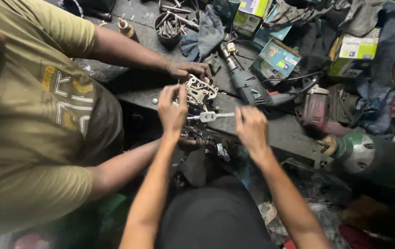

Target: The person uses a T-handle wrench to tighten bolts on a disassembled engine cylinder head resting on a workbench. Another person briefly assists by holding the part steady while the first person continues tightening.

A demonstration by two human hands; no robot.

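A co-worker's hand [189, 70] is steadying the metal engine part [198, 91] on the dark workbench [276, 129]. The left hand [172, 109] is pinching this part; the right hand [251, 125], fingers curled, is gripping a T-handle wrench [210, 116].

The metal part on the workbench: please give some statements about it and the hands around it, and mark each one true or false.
1. The left hand touches the metal part. True.
2. The right hand holds the electric drill. False: it is at the end of a white-handled tool; the drill lies apart.
3. The co-worker's hand rests at the part. True.
4. The tin of metal bits is upside down. False: it stands upright.
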